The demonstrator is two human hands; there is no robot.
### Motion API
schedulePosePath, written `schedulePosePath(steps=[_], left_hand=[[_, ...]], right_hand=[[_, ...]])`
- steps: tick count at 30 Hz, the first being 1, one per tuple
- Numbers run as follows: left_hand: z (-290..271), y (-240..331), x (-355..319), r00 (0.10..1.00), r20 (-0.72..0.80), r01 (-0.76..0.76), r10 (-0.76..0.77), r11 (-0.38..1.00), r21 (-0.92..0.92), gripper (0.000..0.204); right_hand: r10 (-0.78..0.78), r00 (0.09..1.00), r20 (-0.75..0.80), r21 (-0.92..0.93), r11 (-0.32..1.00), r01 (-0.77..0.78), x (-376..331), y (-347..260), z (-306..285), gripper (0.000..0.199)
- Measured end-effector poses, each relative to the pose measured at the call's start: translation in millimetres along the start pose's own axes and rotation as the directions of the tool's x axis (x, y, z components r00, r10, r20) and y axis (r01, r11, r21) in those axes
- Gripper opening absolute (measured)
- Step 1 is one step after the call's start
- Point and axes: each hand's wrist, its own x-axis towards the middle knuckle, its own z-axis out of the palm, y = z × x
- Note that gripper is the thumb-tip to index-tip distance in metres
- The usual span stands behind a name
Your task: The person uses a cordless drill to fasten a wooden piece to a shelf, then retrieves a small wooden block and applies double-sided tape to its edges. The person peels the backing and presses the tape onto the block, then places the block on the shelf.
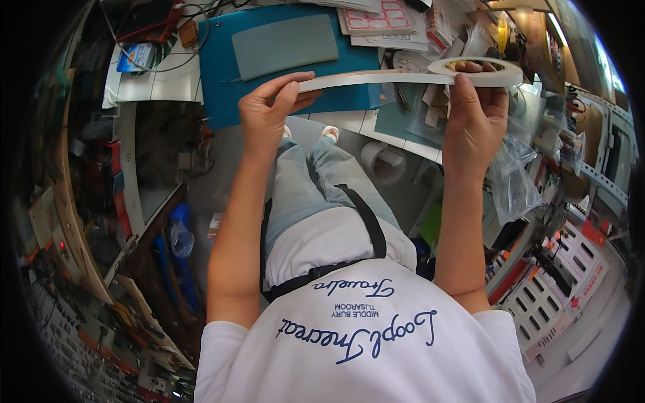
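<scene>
My right hand [474,111] grips a wide, flat roll of white tape [507,75], its fingers passing through the roll's centre and the thumb at the near edge. From the roll a strip of tape [376,78] runs taut to the left, held up above the worktable. My left hand [272,104] pinches the free end of that strip between thumb and fingers. Below and beyond the strip lies a blue-green mat [216,67] on the table. A pale grey-green rectangular sheet [285,47] rests on this mat.
Printed papers [386,20] are stacked at the far side of the table. Clear plastic bags [514,181] hang off its right edge. A blue-and-white packet [136,58] and cables sit at the left. A round white bin [383,161] stands on the floor under the table.
</scene>
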Motion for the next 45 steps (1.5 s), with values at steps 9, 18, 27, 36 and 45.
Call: schedulePosePath(steps=[9,18,27,36,45], left_hand=[[5,8,5,0.998,0.010,0.057,-0.058,0.996,0.075,0.030],[6,8,5,0.996,-0.013,0.084,-0.083,0.992,0.090,0.028],[4,7,7,0.997,-0.014,0.079,-0.078,0.994,0.081,0.027],[3,6,5,0.996,-0.014,0.084,-0.083,0.993,0.079,0.025],[0,4,3,0.997,0.003,0.081,-0.082,0.985,0.152,0.031]], right_hand=[[-0.161,0.986,-0.050,-0.208,0.967,0.148,-2,31,-22,0.049],[-0.195,0.973,-0.123,-0.221,0.961,0.165,-4,59,-30,0.050],[-0.214,0.970,-0.114,-0.228,0.956,0.184,4,69,-27,0.050],[-0.271,0.956,-0.116,-0.288,0.930,0.229,5,83,-30,0.050],[-0.269,0.955,-0.129,-0.315,0.924,0.218,4,88,-30,0.048]])
